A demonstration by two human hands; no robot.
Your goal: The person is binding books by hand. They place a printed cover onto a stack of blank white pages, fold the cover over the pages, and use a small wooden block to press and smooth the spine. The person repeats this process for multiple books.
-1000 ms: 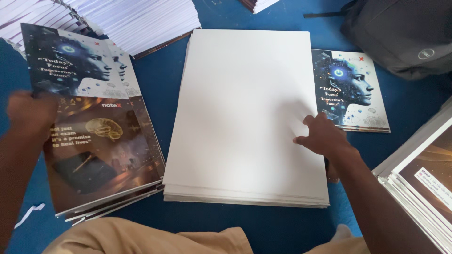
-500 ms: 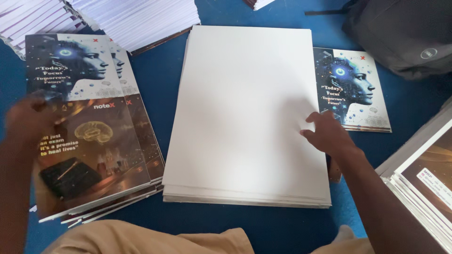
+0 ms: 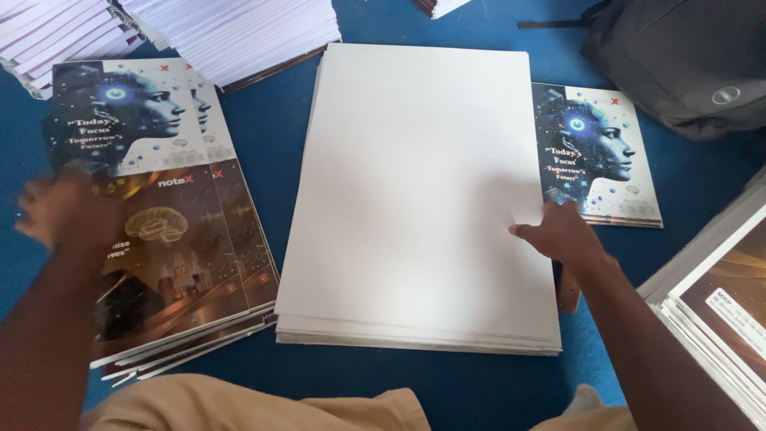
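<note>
Under the right hand (image 3: pixel 568 238) lies the right edge of a stack of white sheets (image 3: pixel 419 191), long axis running away from the person; the fingers rest flat and loosely together, thumb pointing inward over the paper. Just beyond that hand sits a printed cover (image 3: pixel 597 153). The left hand (image 3: pixel 60 214), blurred, lies on the pile of printed covers (image 3: pixel 171 239); I cannot tell its grip.

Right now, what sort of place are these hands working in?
Probably a print or bindery work area set up on a blue floor. A stack of blank white sheets lies in the middle, piles of printed covers sit beside it, and more paper stacks line the far edge.
</note>
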